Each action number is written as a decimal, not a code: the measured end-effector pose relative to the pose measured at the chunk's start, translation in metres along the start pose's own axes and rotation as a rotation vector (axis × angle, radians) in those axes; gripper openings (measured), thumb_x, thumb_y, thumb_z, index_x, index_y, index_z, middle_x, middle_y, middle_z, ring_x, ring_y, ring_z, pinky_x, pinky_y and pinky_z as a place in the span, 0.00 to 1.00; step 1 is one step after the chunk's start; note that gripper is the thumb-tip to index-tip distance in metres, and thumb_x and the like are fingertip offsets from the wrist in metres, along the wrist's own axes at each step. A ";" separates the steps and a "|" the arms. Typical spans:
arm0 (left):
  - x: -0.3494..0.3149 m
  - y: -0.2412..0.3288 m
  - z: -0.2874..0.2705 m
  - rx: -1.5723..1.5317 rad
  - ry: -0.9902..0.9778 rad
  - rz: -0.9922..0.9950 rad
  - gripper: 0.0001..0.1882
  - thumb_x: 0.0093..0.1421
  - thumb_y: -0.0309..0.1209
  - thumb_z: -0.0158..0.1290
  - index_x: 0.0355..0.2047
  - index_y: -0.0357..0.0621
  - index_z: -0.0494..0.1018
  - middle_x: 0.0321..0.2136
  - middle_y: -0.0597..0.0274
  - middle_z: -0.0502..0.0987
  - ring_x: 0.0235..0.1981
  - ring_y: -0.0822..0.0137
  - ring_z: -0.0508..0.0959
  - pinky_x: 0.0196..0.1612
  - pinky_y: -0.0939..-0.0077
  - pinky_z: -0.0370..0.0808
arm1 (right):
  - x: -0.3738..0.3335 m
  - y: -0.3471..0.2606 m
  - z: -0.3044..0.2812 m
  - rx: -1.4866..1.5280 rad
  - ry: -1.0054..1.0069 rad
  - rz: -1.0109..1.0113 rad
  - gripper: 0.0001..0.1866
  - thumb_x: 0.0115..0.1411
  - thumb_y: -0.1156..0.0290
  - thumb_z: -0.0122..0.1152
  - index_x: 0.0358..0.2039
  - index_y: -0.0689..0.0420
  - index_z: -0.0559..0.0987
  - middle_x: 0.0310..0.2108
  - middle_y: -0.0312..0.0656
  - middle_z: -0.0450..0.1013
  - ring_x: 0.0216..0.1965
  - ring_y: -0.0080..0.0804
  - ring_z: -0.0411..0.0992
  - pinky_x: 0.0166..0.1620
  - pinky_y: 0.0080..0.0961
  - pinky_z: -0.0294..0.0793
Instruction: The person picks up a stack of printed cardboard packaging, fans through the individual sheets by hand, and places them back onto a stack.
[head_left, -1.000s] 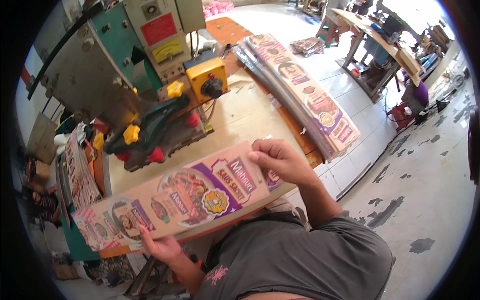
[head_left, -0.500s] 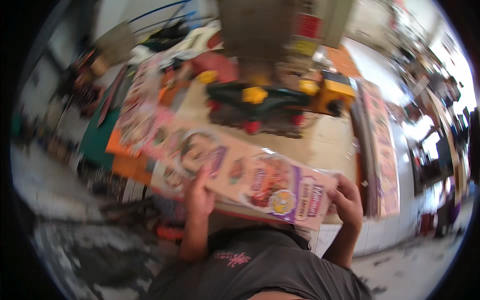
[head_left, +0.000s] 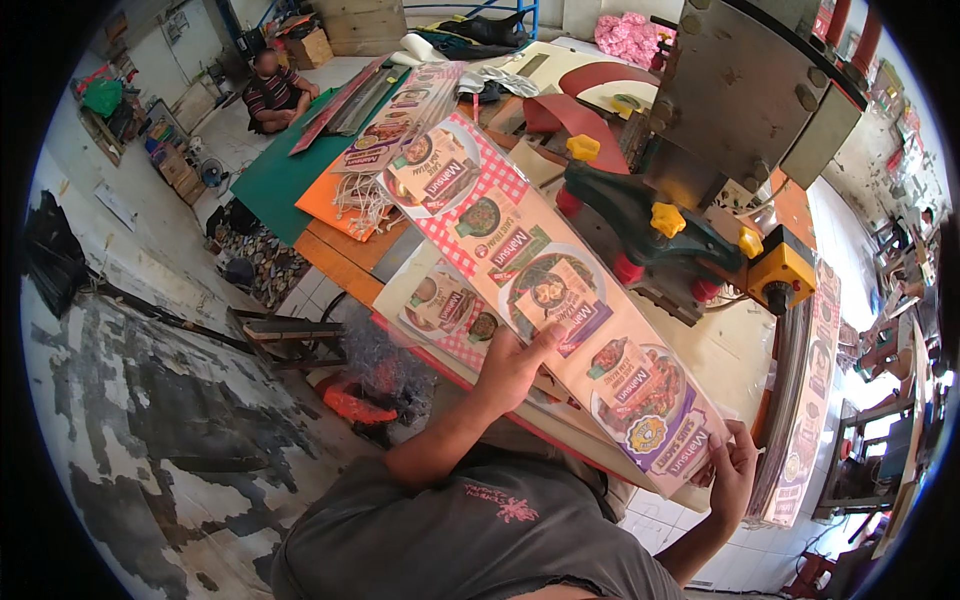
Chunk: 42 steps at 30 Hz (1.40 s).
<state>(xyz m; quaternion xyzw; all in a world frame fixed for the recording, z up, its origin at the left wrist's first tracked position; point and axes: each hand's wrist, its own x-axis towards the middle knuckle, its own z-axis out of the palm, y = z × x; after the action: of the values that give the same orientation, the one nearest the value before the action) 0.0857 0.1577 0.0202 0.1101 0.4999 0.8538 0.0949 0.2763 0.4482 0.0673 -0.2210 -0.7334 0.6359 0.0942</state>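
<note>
A long stack of printed packaging sheets (head_left: 540,290), pink and purple with food pictures, runs diagonally across the workbench. My left hand (head_left: 515,365) grips the stack near its middle, thumb on top. Its near right end is held by my right hand (head_left: 735,470). The far end of the stack points toward the upper left, over other printed sheets (head_left: 395,125) lying on green and orange boards.
A grey press machine (head_left: 745,90) with green arm and yellow knobs (head_left: 668,220) stands right behind the stack. A yellow switch box (head_left: 780,275) sits at its right. More printed strips (head_left: 805,400) lie along the bench's right edge. A person (head_left: 275,90) sits on the floor far left.
The view has swung left. The stack of sheets has turned from lying crosswise before me to pointing diagonally away to the upper left, still in both hands.
</note>
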 end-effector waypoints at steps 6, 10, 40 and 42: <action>-0.003 0.001 0.001 0.025 0.029 0.037 0.21 0.68 0.35 0.57 0.55 0.34 0.71 0.48 0.61 0.77 0.49 0.73 0.74 0.53 0.74 0.72 | 0.000 -0.001 0.003 -0.050 0.013 0.009 0.11 0.68 0.68 0.59 0.46 0.60 0.73 0.17 0.34 0.72 0.12 0.19 0.68 0.16 0.14 0.61; -0.002 -0.002 0.004 0.037 0.004 0.015 0.22 0.68 0.35 0.57 0.56 0.34 0.70 0.50 0.61 0.76 0.49 0.72 0.74 0.54 0.73 0.71 | -0.001 0.004 -0.003 -0.032 0.040 -0.044 0.11 0.68 0.68 0.59 0.46 0.61 0.74 0.20 0.33 0.72 0.14 0.16 0.68 0.17 0.14 0.62; -0.018 0.078 -0.097 0.709 0.152 0.162 0.12 0.68 0.31 0.54 0.47 0.38 0.79 0.36 0.60 0.83 0.34 0.74 0.80 0.40 0.79 0.77 | 0.007 -0.007 -0.027 -0.328 0.148 0.086 0.11 0.70 0.71 0.54 0.51 0.58 0.75 0.29 0.33 0.75 0.28 0.13 0.67 0.28 0.15 0.66; 0.004 0.092 -0.116 1.114 0.251 0.274 0.19 0.68 0.37 0.55 0.54 0.38 0.76 0.48 0.54 0.80 0.44 0.67 0.79 0.47 0.73 0.75 | 0.013 -0.006 -0.021 -0.305 0.158 0.037 0.12 0.69 0.70 0.57 0.50 0.59 0.76 0.29 0.34 0.75 0.28 0.14 0.68 0.28 0.16 0.66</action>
<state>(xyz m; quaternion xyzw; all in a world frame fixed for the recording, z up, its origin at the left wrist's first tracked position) 0.0445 0.0180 0.0460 0.1050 0.8618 0.4735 -0.1486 0.2723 0.4727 0.0745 -0.2955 -0.8076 0.4993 0.1054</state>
